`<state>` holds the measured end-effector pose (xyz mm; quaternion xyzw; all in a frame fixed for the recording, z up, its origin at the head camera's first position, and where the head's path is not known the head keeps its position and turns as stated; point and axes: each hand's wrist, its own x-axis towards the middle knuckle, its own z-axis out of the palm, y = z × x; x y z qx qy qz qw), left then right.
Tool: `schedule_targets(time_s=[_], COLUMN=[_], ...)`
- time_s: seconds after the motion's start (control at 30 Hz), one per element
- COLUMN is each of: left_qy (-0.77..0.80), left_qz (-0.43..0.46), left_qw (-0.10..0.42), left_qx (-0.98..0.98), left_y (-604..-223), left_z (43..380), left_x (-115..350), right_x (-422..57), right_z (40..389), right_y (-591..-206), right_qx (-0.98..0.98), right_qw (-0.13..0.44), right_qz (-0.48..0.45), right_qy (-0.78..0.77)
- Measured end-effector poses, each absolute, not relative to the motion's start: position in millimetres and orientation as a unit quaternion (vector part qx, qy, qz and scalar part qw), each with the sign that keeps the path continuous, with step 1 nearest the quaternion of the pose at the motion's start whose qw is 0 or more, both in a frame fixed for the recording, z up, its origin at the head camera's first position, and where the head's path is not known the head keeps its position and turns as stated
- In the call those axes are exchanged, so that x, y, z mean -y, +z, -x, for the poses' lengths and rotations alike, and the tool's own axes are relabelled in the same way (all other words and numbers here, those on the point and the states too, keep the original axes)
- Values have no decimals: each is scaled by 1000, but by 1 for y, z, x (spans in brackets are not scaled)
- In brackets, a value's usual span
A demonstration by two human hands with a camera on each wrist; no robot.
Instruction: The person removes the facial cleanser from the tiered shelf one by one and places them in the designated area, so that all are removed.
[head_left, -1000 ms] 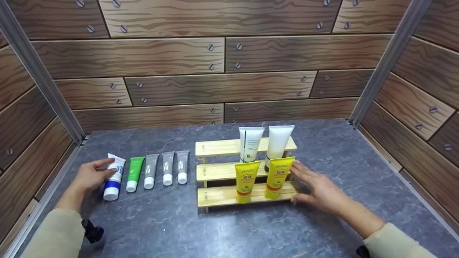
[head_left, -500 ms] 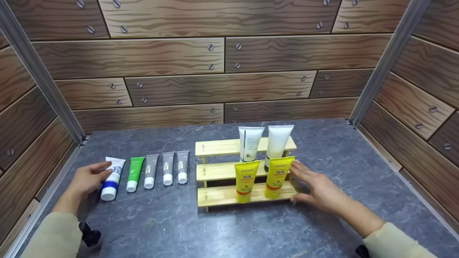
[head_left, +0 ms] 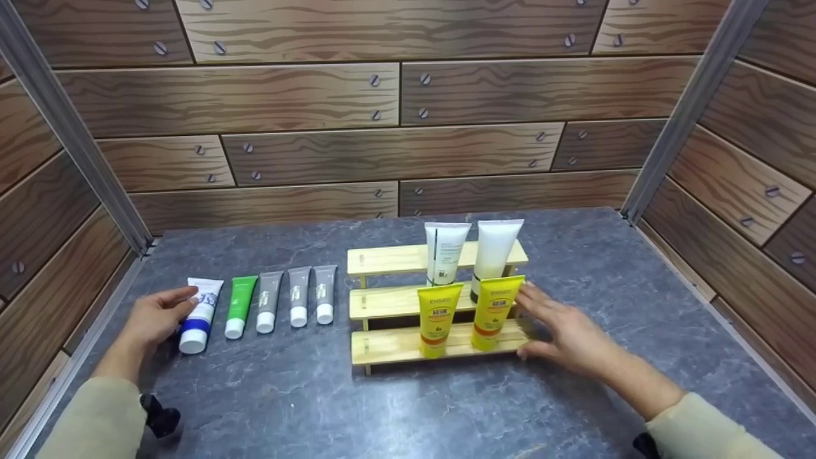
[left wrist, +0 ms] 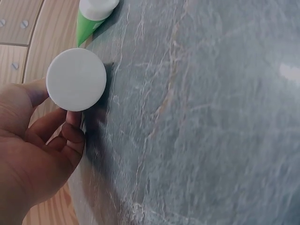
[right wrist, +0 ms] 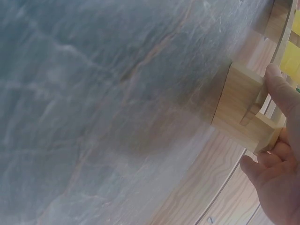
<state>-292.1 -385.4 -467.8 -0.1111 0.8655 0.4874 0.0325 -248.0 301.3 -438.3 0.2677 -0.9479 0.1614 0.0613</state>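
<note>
My left hand (head_left: 152, 317) holds a white tube with a blue band (head_left: 199, 319) at its left side, thumb and index fingertip over its edge. The left wrist view looks at its round white cap (left wrist: 76, 79), with the thumb partly hidden behind it and the other fingers bent beside it. My right hand (head_left: 570, 335) grips the right end of a three-tier wooden rack (head_left: 389, 347). Its thumb lies on the lowest board, as the right wrist view shows, and the fingers curl behind the side panel (right wrist: 239, 93). Two yellow tubes (head_left: 440, 319) stand upright on the lowest tier.
Two white tubes (head_left: 446, 252) stand behind the yellow ones on the rack. Right of the blue-banded tube, a green tube (head_left: 241, 306) and several grey tubes (head_left: 268, 299) lie in a row on the dark marbled table (head_left: 287, 395). Wood-patterned panels (head_left: 306, 156) enclose the table.
The blue-banded tube has shifted slightly left and toward me, and my left fingers have drawn back from across it to its left edge. My right hand and the rack have stayed put.
</note>
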Motion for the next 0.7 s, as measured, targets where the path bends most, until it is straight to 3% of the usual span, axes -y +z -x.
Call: schedule_targets(time_s=[0.7], left_qy=[468], left_qz=[101], left_qw=[19], left_qx=[-878], left_y=[-464], left_z=[287], left_x=[386], right_x=[-301], right_z=[248], right_y=[-438], right_qx=[948], right_qw=[59], right_qz=[-262], right_qy=[169])
